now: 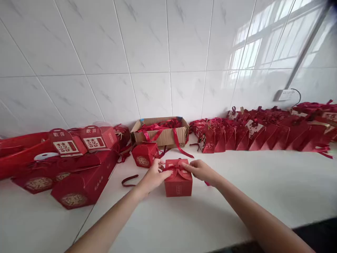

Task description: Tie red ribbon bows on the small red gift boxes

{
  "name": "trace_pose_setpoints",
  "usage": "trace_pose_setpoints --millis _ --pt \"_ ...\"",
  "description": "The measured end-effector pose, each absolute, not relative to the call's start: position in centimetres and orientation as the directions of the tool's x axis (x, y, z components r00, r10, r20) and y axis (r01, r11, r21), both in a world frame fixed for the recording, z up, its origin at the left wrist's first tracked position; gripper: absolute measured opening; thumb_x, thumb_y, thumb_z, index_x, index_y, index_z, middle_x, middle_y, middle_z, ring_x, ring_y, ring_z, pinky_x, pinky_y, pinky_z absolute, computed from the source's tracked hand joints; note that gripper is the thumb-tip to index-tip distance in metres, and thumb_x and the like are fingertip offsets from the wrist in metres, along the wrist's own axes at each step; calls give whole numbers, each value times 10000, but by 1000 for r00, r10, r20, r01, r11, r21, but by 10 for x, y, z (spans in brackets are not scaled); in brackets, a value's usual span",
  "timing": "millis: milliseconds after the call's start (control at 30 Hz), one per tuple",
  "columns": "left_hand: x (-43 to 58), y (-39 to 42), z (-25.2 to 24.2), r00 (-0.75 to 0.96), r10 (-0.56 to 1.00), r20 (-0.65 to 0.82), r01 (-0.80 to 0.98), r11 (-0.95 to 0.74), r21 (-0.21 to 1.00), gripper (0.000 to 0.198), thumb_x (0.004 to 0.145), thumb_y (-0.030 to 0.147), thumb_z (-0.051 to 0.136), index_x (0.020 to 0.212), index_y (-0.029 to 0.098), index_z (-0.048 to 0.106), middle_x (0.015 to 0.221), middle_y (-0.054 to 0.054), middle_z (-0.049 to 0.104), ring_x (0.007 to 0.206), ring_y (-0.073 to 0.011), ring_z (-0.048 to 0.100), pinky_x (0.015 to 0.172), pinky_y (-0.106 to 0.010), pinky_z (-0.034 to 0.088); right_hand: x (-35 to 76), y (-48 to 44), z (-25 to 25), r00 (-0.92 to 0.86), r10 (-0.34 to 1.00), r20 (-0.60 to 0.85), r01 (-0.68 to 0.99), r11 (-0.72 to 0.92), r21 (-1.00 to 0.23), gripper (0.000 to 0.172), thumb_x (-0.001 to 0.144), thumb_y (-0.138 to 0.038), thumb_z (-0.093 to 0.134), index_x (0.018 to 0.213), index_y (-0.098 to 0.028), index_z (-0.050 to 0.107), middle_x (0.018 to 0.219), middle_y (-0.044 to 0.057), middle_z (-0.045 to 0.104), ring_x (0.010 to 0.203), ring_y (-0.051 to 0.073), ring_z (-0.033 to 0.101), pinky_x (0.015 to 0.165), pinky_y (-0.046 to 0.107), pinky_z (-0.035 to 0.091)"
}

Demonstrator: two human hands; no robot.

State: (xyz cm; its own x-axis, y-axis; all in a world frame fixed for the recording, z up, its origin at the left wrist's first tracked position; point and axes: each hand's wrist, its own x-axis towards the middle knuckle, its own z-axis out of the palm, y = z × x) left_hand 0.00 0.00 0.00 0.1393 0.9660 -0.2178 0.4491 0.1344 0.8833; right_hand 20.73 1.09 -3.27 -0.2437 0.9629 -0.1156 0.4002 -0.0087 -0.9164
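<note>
The red box stands upright, its print facing the counter's front edge. Left hand and right hand pinch its ribbon.

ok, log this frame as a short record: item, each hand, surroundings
item: red cube-shaped paper box on white countertop
ribbon: thin red ribbon across its top; tied or not, can't tell
left hand: at the box's top left, by the ribbon
right hand: at the top right, fingers on the top
behind: open brown cardboard carton with red ribbons
right: row of red tapered paper boxes
</note>
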Motion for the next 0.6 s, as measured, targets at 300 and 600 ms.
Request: trace_pose_setpoints --millis 300,600 --pt "4 0 -13 270 937 -219 211 165 964 357 719 462 638 831 210 412 829 16 547 760 -152 562 623 -249 372 210 21 -34 -272 943 -193 434 -59 -899 615 688 -732 510 483 -194 296 388 -43 348 382 60 261 418 236 181" --pt "2 3 -26 261 954 -150 188 102 977 316 728 400 648 844 206 426 890 -3 564 832 -186 587 670 -276 420 210 20 -38 -267 945 -187 380 -76 -922 612 687 -697 548 479 -203 253 382 -55 315 374 49 209 412 243 128"
